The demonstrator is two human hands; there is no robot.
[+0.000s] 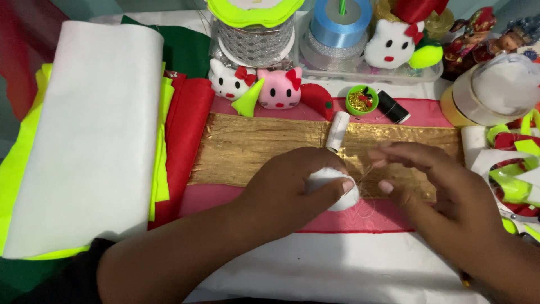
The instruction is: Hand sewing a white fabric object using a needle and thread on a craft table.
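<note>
Thread [368, 171] barely visible btwn hands; ball [337, 191] half-hidden.

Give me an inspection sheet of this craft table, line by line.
Surface: gold fabric strip lying on pink cloth.
Job's things: small white stuffed piece; thin thread running from it.
Clutter: white felt roll, white spool, black spool, green pin cup, pink cat head, blue ribbon roll.
Fingers: left hand clasps the white piece; right hand pinches the thread.
Cables: nothing seen.
Surroundings: figurines at the back right.
</note>
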